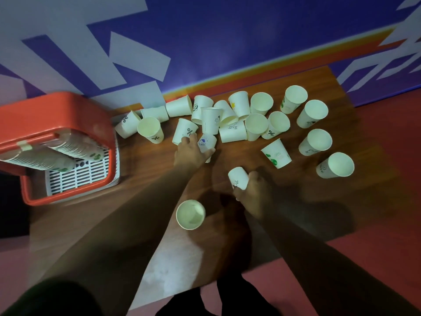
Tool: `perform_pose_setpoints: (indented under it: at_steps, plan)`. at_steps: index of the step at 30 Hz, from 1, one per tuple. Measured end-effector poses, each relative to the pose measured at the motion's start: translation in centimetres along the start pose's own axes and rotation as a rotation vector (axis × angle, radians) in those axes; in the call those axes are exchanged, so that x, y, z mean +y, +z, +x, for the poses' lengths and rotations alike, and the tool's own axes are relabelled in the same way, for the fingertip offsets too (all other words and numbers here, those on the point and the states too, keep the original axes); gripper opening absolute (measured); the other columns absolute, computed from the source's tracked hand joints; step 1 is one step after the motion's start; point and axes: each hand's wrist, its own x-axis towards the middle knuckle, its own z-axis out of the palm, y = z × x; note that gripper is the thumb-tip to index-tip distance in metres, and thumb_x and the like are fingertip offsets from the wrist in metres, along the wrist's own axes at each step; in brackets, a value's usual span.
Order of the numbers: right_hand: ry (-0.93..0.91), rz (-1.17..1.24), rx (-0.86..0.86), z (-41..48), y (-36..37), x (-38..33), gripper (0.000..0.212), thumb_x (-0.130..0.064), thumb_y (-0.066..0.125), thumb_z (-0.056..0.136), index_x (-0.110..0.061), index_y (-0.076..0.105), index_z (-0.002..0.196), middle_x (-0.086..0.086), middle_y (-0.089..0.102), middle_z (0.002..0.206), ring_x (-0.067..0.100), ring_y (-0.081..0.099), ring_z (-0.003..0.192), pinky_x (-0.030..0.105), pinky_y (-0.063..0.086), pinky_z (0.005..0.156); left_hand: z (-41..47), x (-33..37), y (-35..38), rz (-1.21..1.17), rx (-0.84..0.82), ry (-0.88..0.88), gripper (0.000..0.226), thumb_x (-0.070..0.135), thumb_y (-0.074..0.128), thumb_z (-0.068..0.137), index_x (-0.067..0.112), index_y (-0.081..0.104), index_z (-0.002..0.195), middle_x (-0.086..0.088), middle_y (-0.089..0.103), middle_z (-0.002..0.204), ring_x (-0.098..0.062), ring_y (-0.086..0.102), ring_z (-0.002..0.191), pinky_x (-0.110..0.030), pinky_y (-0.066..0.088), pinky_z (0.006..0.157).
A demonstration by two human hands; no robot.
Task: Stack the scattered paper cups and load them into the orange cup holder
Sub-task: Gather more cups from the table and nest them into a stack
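Note:
Several white paper cups (259, 124) lie scattered across the wooden table (145, 169), some upright, some on their sides. My left hand (192, 151) reaches into the pile and closes around an upside-down cup with a blue logo (206, 142). Closer to me, my right hand (256, 192) grips another upside-down cup (238, 177). One upright cup (191, 214) stands alone near my left forearm. At the left stands the orange cup holder (57, 110), with stacked cups (75, 147) lying inside it.
A blue and white patterned wall (205, 42) runs right behind the table. The red floor (387, 156) shows to the right and below the table's edge. The holder's white slotted base (84, 172) is visible near the table's left edge.

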Motion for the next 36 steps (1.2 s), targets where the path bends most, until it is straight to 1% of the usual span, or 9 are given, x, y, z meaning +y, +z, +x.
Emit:
perform_pose_setpoints:
  at_steps: [2,6,11,17,22,26,30,32,36]
  plan:
    - [0.07,0.137,-0.042,-0.7,-1.3,-0.3,0.068,-0.048,0.072,0.079,-0.017,0.042,0.131,0.006,0.056,0.125,0.022,0.056,0.11,0.038,0.049,0.096,0.6,0.0,0.7,0.018,-0.025,-0.022,0.085,0.056,0.068,0.087,0.015,0.031,0.152,-0.016,0.045,0.146,-0.034,0.045,0.135,-0.049,0.042,0.109]
    - [0.005,0.336,-0.017,-2.2,-4.7,-1.7,0.06,-0.041,0.073,0.083,-0.021,0.044,0.131,-0.003,0.051,0.124,0.011,0.052,0.103,0.014,0.044,0.073,0.5,-1.2,1.2,0.012,-0.081,0.011,0.071,0.039,0.071,0.088,0.012,0.038,0.145,-0.02,0.049,0.138,-0.038,0.05,0.129,-0.051,0.044,0.108]
    - [-0.204,0.245,-0.056,-5.5,-7.2,-3.9,0.063,-0.047,0.074,0.078,-0.031,0.045,0.131,-0.004,0.05,0.131,0.013,0.052,0.116,0.035,0.053,0.093,-1.8,-2.9,-1.0,-0.235,-0.022,-0.004,0.072,0.03,0.075,0.086,0.007,0.038,0.144,-0.02,0.046,0.141,-0.036,0.049,0.129,-0.044,0.043,0.105]
    - [-0.364,0.118,-0.1,-10.0,-6.2,-7.6,0.068,-0.045,0.076,0.079,-0.021,0.046,0.135,-0.002,0.049,0.133,0.016,0.048,0.123,0.025,0.042,0.096,-7.6,-7.0,-5.6,-0.843,0.054,-0.115,0.047,0.026,0.071,0.092,0.015,0.041,0.125,0.001,0.056,0.114,-0.022,0.062,0.11,-0.048,0.058,0.094]
    - [-0.525,-0.034,-0.102,-11.7,-2.2,-9.2,0.076,-0.046,0.074,0.079,-0.014,0.047,0.142,0.004,0.049,0.135,0.023,0.041,0.129,0.034,0.037,0.105,-12.1,-10.7,-8.2,-1.098,0.086,-0.149,0.041,0.035,0.076,0.088,0.019,0.049,0.114,-0.004,0.06,0.12,-0.025,0.066,0.113,-0.047,0.06,0.092]
    - [-0.61,-0.191,-0.066,-11.3,1.1,-9.8,0.089,-0.05,0.073,0.078,-0.013,0.036,0.149,0.003,0.051,0.137,0.024,0.043,0.13,0.033,0.036,0.107,-14.5,-12.4,-9.0,-1.097,0.083,-0.078,0.048,0.049,0.078,0.075,0.022,0.055,0.107,-0.007,0.066,0.12,-0.024,0.067,0.113,-0.047,0.059,0.092]
    - [-0.581,-0.152,-0.169,-10.8,3.6,-9.6,0.108,-0.047,0.078,0.076,-0.021,0.012,0.157,0.0,0.027,0.159,0.019,0.022,0.147,0.025,0.019,0.116,-16.3,-12.8,-9.3,-1.042,0.122,0.059,0.039,0.029,0.073,0.093,0.018,0.057,0.127,0.001,0.066,0.121,-0.008,0.066,0.108,-0.023,0.056,0.08]
    - [-0.573,-0.123,-0.185,-10.8,4.0,-8.9,0.113,-0.045,0.082,0.071,-0.019,0.012,0.157,0.001,0.02,0.163,0.019,0.017,0.149,0.024,0.007,0.117,-17.1,-12.6,-8.9,-0.981,0.093,0.142,0.049,0.032,0.076,0.09,0.022,0.057,0.134,0.005,0.063,0.125,-0.007,0.064,0.111,-0.023,0.056,0.084]
    - [-0.447,-0.034,-0.184,-10.7,2.8,-6.2,0.11,-0.042,0.081,0.068,-0.021,0.016,0.155,0.001,0.019,0.162,0.021,0.018,0.15,0.039,0.021,0.122,-18.1,-11.3,-7.2,-0.712,0.009,0.285,0.07,0.049,0.079,0.082,0.026,0.052,0.142,0.01,0.055,0.133,-0.004,0.056,0.122,-0.02,0.05,0.095]
